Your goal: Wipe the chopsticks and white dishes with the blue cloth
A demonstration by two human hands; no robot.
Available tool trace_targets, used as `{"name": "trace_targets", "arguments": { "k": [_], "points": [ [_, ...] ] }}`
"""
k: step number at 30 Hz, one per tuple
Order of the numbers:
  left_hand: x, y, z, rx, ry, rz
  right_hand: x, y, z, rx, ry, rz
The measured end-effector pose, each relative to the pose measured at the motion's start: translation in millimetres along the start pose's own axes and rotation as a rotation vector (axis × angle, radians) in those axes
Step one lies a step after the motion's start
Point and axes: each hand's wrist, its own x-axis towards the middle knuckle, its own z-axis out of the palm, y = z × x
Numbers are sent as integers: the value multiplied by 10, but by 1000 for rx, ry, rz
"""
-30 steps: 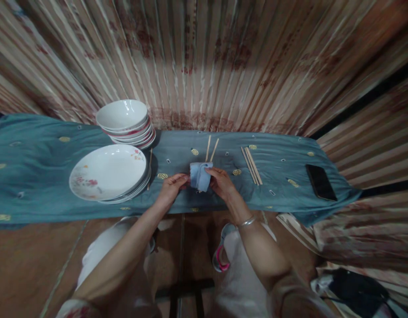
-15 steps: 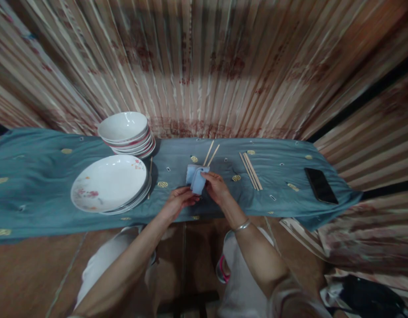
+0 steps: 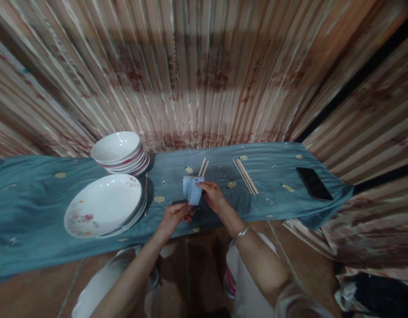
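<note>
Curtain (image 3: 204,79) filled the back, cut off at top and sides. Teal-covered desk (image 3: 171,172) ran in front, left end out of frame. Plate stack (image 3: 106,203) sat at left, bowl stack (image 3: 116,150) just behind it. Phone (image 3: 315,183) lay flat near the right end, screen dark. Right hand (image 3: 212,196) had fingers clamped on the right side of a folded blue cloth (image 3: 195,190), which was between both hands over the desk's middle. Left hand (image 3: 175,216) was at the cloth's lower edge, fingers drawn together. Chopstick pair (image 3: 202,166) ran into the cloth, far ends sticking out toward the curtain. Step in hand looked like wiping that pair; next move probably called for a light squeeze and a slide along the sticks, near ends kept steady. Hidden: the pair's middle, under cloth; left fingertips too dark, so could not tell if they gripped cloth, stick ends or both. Lower plates mostly covered, count unclear. Loose chopsticks (image 3: 245,176) lay side by side right of the hands, exact number hard to read. Thin stick (image 3: 146,190) beside the plates, shadowed, partly blocked.
</note>
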Motion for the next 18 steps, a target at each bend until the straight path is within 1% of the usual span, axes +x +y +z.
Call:
{"name": "trace_targets", "arguments": {
  "k": [7,13,18],
  "points": [
    [-38,12,-6,32,-34,-50,56,-203,-147,11,17,-69],
    [-36,5,-9,37,-78,-46,149,-330,-294,62,97,-146],
    [-34,-16,-14,49,-108,-27,191,-420,-380,74,141,-162]
  ]
}}
